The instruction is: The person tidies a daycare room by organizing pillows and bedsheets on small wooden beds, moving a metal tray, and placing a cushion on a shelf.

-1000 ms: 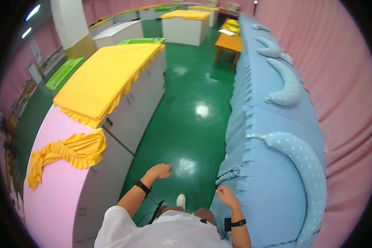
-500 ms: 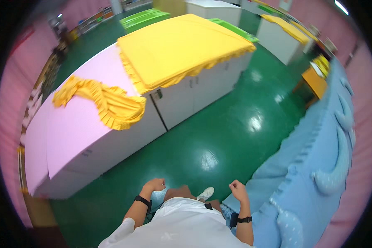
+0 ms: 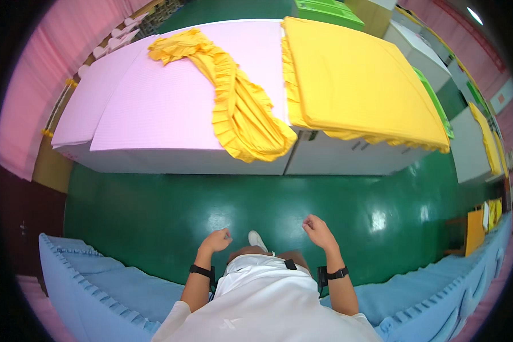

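My left hand (image 3: 216,240) hangs over the green floor in front of my body, its fingers curled in with nothing in them. To the right of it, my right hand (image 3: 319,231) is held at about the same height, loosely closed and empty. Neither hand touches anything. Ahead of both, a crumpled yellow cloth with a ruffled edge (image 3: 236,102) lies across the pink padded top (image 3: 154,105) of a low white cabinet (image 3: 205,162). A second yellow ruffled cover (image 3: 365,82) is spread flat over the right part of the cabinets.
Behind me on both sides are blue covered seats (image 3: 119,285) with ruffled edges. An orange wooden chair (image 3: 474,232) stands at the right, near another white cabinet (image 3: 472,149) with a yellow cover. Green bins (image 3: 330,14) sit beyond the cabinets. Pink curtains (image 3: 37,85) hang at the left.
My view has turned to the left, so the cabinets now run straight across in front of me. The crumpled cloth lies where it was. My hands stay empty, the right one reaching slightly further forward.
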The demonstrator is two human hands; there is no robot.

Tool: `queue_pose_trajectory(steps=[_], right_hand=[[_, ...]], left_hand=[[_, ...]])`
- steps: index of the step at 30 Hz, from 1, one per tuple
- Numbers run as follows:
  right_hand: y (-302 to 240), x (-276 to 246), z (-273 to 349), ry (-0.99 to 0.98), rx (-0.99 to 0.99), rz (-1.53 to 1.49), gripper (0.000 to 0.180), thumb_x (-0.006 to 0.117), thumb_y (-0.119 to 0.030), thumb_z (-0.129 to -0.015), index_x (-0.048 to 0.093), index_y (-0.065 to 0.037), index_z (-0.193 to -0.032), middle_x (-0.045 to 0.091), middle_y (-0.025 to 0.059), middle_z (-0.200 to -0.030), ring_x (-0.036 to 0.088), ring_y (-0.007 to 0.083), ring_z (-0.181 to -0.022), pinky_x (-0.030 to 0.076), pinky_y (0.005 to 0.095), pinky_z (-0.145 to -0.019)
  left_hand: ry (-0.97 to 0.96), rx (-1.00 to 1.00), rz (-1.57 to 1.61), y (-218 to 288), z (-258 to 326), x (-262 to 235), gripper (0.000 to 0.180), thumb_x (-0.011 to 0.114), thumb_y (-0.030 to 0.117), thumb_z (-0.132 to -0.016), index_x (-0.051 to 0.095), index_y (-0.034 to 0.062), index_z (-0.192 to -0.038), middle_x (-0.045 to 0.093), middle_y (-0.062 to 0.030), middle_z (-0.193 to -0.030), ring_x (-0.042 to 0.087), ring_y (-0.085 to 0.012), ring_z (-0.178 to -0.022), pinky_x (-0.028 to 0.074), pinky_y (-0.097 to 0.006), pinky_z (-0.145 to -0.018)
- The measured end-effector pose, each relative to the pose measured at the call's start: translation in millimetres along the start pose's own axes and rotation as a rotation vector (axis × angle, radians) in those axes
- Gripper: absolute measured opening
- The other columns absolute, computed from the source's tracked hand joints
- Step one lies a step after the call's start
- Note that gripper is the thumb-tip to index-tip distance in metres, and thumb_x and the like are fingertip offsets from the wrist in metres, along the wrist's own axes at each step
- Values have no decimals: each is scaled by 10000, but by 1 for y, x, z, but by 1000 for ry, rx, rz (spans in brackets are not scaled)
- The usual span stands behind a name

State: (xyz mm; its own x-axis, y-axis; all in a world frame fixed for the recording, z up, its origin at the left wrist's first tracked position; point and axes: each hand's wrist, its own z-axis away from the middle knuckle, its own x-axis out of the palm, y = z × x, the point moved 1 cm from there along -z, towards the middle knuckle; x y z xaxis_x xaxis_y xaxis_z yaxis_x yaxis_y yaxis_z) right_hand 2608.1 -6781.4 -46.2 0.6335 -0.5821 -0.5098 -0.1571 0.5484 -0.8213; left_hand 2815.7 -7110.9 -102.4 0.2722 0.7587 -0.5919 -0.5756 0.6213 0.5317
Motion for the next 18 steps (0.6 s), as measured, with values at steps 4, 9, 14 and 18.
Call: queue_pose_trajectory(steps=[4,9,14,18], right_hand=[[-35,0,-91,-53,-122,55,238,616,-125,-854,534,-18,-1050,540,212,-1151,586,339,-913,491,395,-777],[-66,-24,-208,82,-381,217,339,610,-97,-849,539,-66,-1179,454,242,-1270,508,399,-1113,437,433,-942],[-92,-47,-352,183,-466,198,461,611,-90,-849,464,-7,-1279,488,264,-1230,500,425,-1108,428,458,-947],[-113,-46,-441,108,-305,292,621,684,-240,-818,416,63,-1289,525,312,-1159,528,429,-1061,459,481,-854]], left_hand=[[266,74,119,11,-34,-63,252,592,177,-821,597,7,-1006,662,-214,-896,639,-374,-841,503,-427,-731],[588,128,296,67,-98,-160,202,618,104,-829,570,-12,-988,654,-175,-808,642,-320,-733,508,-390,-676],[905,215,310,120,-196,-264,337,677,186,-828,551,-16,-1067,644,-178,-912,638,-280,-824,509,-373,-744],[980,95,7,152,-296,-328,708,723,358,-771,423,-25,-1285,556,-250,-1174,552,-360,-1099,475,-458,-883]])
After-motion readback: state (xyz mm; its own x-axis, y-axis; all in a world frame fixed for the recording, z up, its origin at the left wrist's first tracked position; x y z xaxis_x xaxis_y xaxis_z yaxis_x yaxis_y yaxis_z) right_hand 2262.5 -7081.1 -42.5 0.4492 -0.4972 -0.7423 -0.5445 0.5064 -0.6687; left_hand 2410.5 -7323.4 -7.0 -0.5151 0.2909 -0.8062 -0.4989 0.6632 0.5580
